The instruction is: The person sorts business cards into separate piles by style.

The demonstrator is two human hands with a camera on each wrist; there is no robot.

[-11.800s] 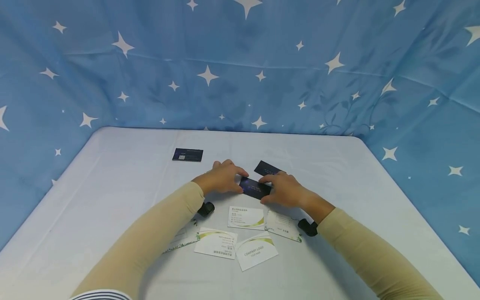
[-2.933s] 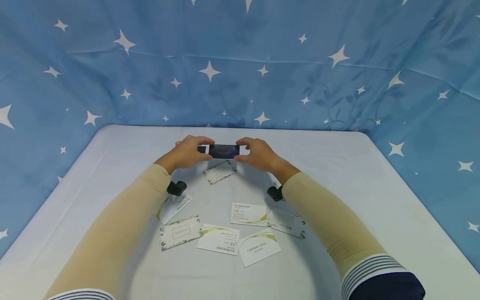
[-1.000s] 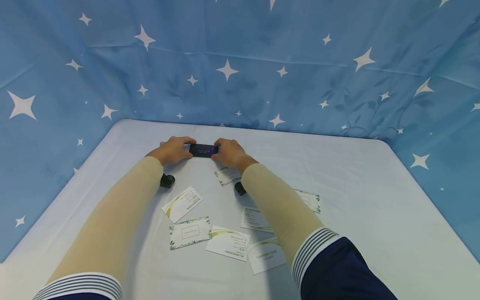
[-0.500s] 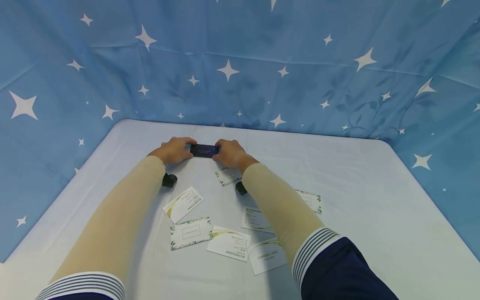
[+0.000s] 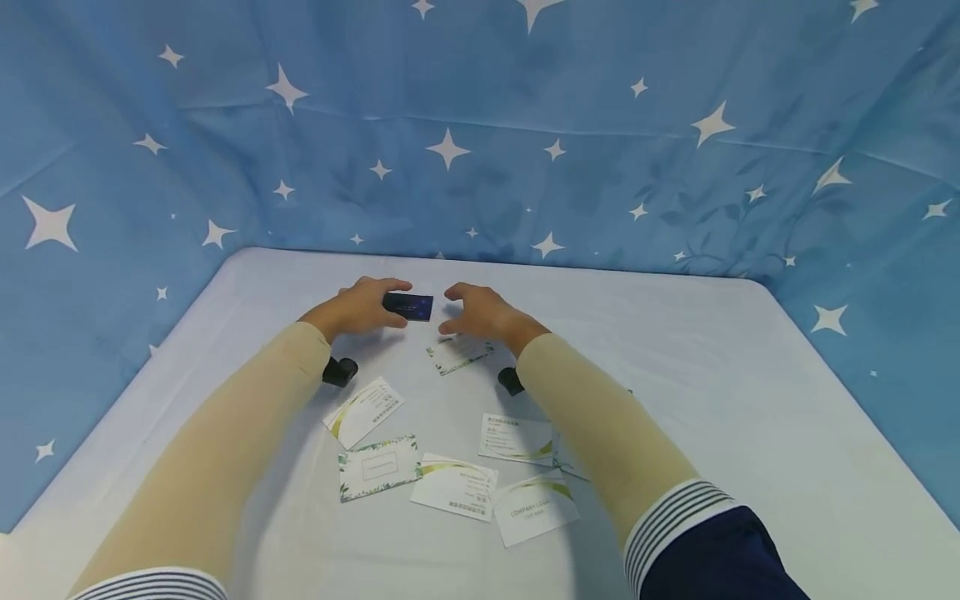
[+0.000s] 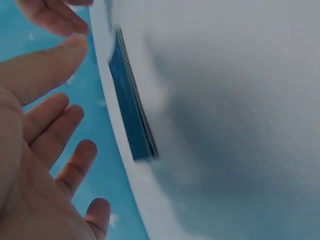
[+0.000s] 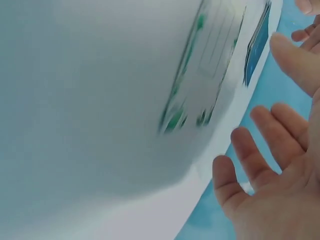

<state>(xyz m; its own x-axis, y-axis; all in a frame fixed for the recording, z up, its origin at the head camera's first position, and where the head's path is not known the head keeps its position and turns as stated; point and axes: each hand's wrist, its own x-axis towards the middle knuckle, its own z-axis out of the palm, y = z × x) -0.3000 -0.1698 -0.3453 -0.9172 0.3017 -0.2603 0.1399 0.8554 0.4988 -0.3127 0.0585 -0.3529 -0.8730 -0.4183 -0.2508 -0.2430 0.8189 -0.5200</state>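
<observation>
A small stack of dark blue business cards [image 5: 411, 307] lies flat near the table's back edge; its layered edges show in the left wrist view. My left hand [image 5: 360, 307] is at the stack's left end, thumb and fingers spread. In the left wrist view those fingers stand apart from the cards, holding nothing. To the right of the stack is my right hand [image 5: 486, 312], fingers parted and a gap between them and the cards. Just in front of that hand lies a white leaf-bordered card [image 5: 459, 356], also seen in the right wrist view.
Nearer the front lie white cards with green-gold curves, among them a slanted one [image 5: 365, 412] and a COMPANY LOGO card [image 5: 534, 507]. A leaf-bordered card [image 5: 379, 468] sits between. My right sleeve [image 5: 600, 417] partly covers another card. A blue star-patterned curtain [image 5: 480, 125] hangs behind the table.
Earlier, dark cards lay mid-table under both hands; they were carried to the dark stack at the back and squared there. Both hands have now let go, the right moving off rightward.
</observation>
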